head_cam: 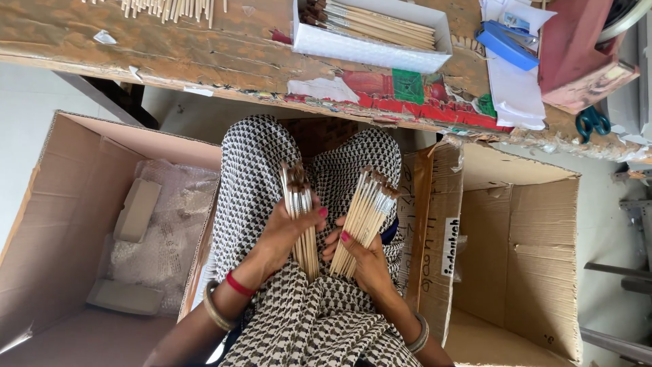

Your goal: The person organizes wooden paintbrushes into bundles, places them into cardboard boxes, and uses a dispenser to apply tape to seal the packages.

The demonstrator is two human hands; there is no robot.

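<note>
My left hand grips a bundle of wooden-handled paintbrushes with metal ferrules, held upright over my lap. My right hand grips a second bundle of the same brushes, fanned and tilted to the right. The two bundles are close together but apart. My lap is covered by black-and-white patterned cloth. Bangles sit on both wrists, with a red band on the left.
A worn wooden table spans the top, bearing a white tray of brushes, loose wooden sticks, papers with a blue stapler and scissors. Open cardboard boxes stand at my left and right; the left one holds bubble wrap.
</note>
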